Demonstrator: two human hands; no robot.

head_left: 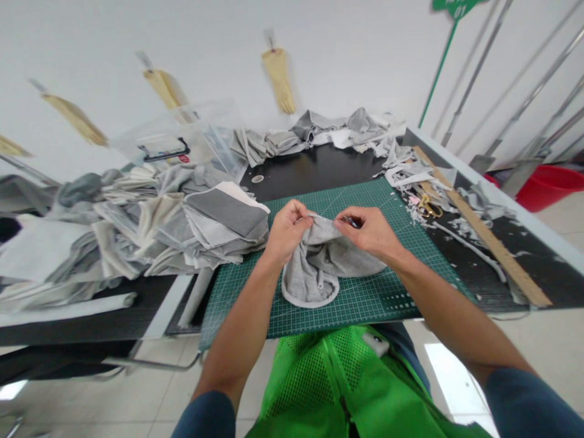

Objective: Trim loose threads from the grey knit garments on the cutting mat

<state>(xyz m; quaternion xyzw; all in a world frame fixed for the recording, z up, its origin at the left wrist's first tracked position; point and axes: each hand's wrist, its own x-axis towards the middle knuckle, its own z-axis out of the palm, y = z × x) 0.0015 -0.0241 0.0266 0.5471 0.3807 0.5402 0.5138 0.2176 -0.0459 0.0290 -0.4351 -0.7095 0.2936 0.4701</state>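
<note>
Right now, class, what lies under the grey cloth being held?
Beneath the grey cloth lies the green cutting mat, visible around it; the part directly covered cannot be seen.

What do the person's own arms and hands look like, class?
The left hand and right hand are bare, as are the forearms. No watch shows on either wrist. Dark blue sleeves end near the elbows.

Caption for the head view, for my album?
Left hand and right hand hold grey cloth over a green cutting mat.
</note>
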